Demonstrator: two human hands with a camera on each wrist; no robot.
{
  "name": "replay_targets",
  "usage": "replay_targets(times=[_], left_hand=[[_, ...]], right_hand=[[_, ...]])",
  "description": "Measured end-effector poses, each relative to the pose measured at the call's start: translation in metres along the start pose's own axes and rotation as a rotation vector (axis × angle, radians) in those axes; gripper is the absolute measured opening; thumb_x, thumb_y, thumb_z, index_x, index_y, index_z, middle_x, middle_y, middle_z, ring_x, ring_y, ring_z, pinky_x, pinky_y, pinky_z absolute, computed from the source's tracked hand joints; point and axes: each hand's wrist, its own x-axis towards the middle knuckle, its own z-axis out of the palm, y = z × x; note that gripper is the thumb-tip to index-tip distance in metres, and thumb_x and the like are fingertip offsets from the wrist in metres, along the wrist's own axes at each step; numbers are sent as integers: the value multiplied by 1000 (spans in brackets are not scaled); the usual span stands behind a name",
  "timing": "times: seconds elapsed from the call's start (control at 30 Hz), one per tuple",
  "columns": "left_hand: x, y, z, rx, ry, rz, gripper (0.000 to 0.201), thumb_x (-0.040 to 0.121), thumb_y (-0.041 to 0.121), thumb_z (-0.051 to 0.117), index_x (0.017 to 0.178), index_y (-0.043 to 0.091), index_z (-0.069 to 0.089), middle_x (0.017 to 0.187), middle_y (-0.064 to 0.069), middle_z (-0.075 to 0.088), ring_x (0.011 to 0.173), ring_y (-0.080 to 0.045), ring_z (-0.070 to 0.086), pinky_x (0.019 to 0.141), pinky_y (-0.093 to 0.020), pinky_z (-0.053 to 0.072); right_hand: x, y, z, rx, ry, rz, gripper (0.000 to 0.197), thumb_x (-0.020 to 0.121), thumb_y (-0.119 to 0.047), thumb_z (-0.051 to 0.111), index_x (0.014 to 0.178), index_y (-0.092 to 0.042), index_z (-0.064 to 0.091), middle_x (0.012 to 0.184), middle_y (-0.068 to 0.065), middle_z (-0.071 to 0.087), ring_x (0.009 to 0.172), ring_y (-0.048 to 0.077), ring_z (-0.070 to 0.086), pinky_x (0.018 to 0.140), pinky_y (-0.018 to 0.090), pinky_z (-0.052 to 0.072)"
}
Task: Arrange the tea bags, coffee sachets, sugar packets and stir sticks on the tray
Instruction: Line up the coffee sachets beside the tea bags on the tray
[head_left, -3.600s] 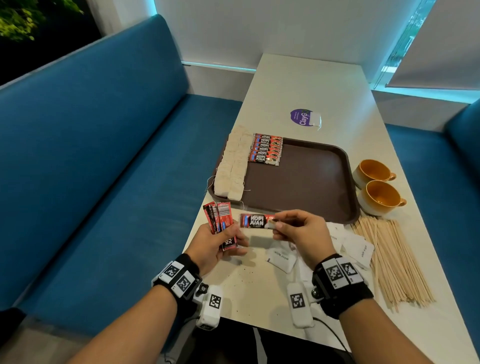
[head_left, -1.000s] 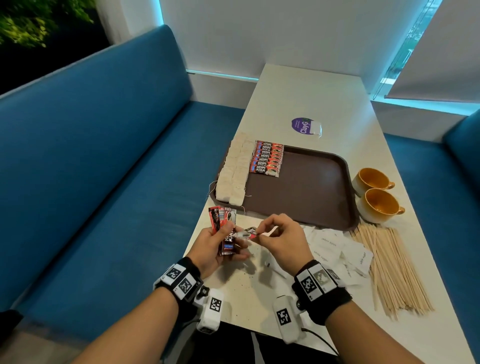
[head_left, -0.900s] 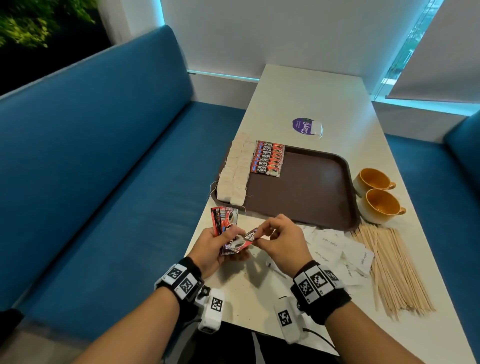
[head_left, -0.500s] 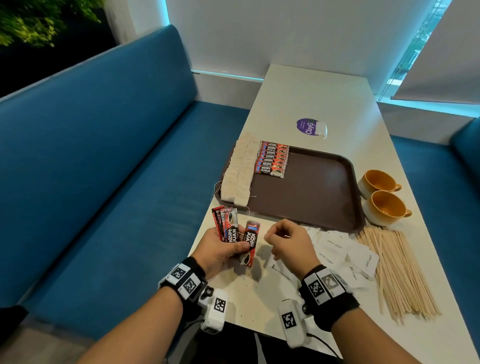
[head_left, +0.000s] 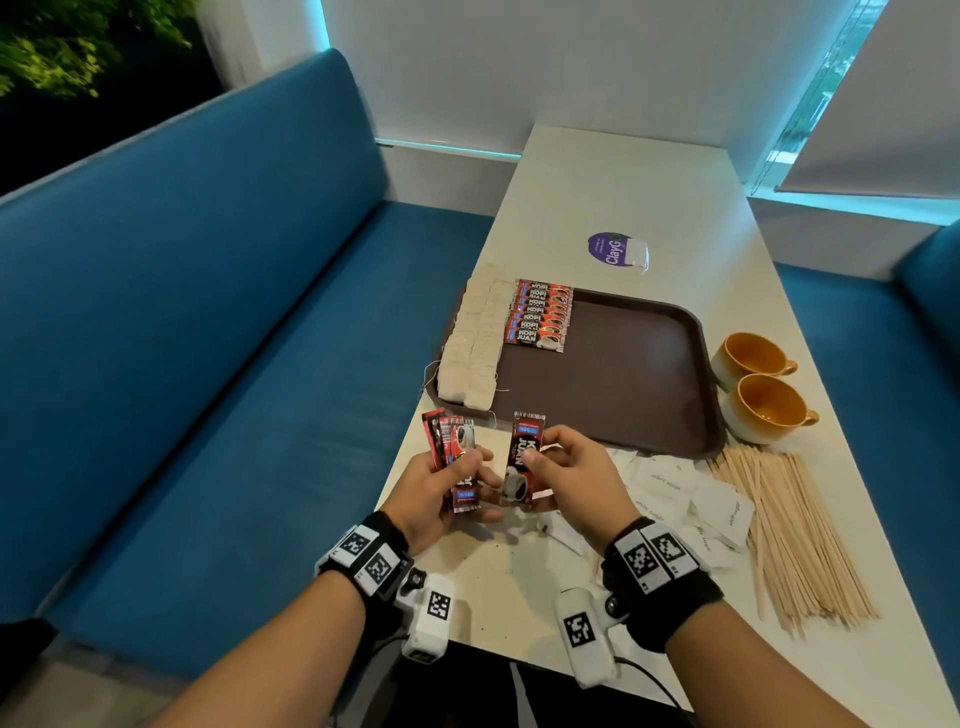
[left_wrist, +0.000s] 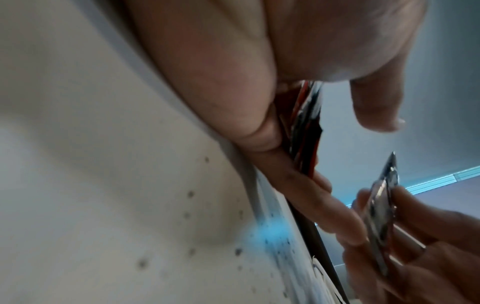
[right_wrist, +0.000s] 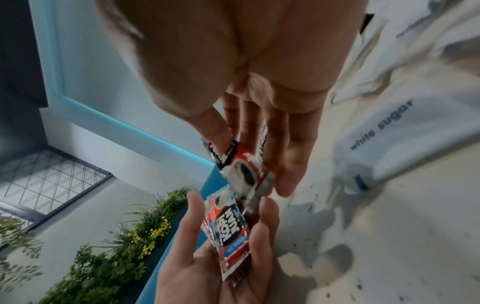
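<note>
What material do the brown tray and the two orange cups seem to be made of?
Tray: probably moulded plastic, matt brown with a dull sheen and a rounded raised rim. Cups: likely glazed ceramic, with a glossy orange inside, a paler outside and thick walls.

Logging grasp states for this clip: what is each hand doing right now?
Left hand: grips a small stack of coffee sachets.
Right hand: pinches a single coffee sachet.

**What we count on the table**

We count two orange cups (head_left: 758, 384) and one brown tray (head_left: 639, 374). On it lie about seven coffee sachets (head_left: 540, 317) in a row. One single sachet (head_left: 524, 457) is held apart. The tea bags (head_left: 475, 338), sugar packets (head_left: 675, 488) and stir sticks (head_left: 789, 540) overlap too much for us to count.
</note>
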Motion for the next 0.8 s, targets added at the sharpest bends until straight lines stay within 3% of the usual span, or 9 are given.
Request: replay_targets(times=[0.07,0.13,0.27,0.43,0.6,0.67,0.73,0.8], left_hand=[[1,1,-1,-26,-19,-11,43,97,33,59,124,-1,58,99,-23,68,83,-37,73,66,-45,64],[1,1,-1,-20,-18,-15,45,96,36,58,124,0,60,103,-24,69,85,-40,73,64,-44,64],[0,0,0,46,14,4,36,88,21,68,113,-4,65,100,-26,72,78,-34,74,56,-36,62],[5,-7,-9,145,24,11,34,85,6,75,113,-10,67,93,-35,70,62,-31,72,52,-35,61],[8,-11,-14,110,17,40,29,86,10,76,111,-5,70,97,-36,70,76,-37,72,69,-41,64],[7,-10,-11,95,19,42,32,86,10,76,113,-6,69,99,-36,70,80,-38,72,70,-40,64],[6,-8,-8,79,21,57,37,84,9,75,116,-8,65,100,-32,72,82,-36,74,66,-38,64],[5,-7,-5,62,13,70,39,82,8,74,116,-9,63,102,-29,72,83,-35,74,65,-39,64]], right_hand=[[0,0,-2,-36,-27,7,8,101,-13,62,106,-15,67,102,24,66,83,43,72,57,45,62],[-1,2,-3,-87,-68,18,13,101,-15,62,110,-21,70,101,18,63,77,40,73,55,45,61],[0,5,-4,-261,-100,-1,15,94,-16,73,108,-21,75,95,15,68,61,19,68,53,37,61],[5,6,-14,-254,-45,-3,26,83,-2,81,100,-21,75,88,16,71,63,12,66,65,33,61],[5,6,-24,-67,51,37,29,81,9,78,100,-6,62,94,26,73,85,41,74,74,52,61],[5,8,-27,9,59,80,27,84,11,74,102,-4,60,92,25,74,84,44,74,74,58,60],[5,9,-28,89,41,120,27,85,11,72,108,-2,63,88,24,74,79,44,73,76,57,62],[6,8,-28,124,32,138,23,86,11,71,108,3,67,90,27,74,74,37,72,75,48,64]])
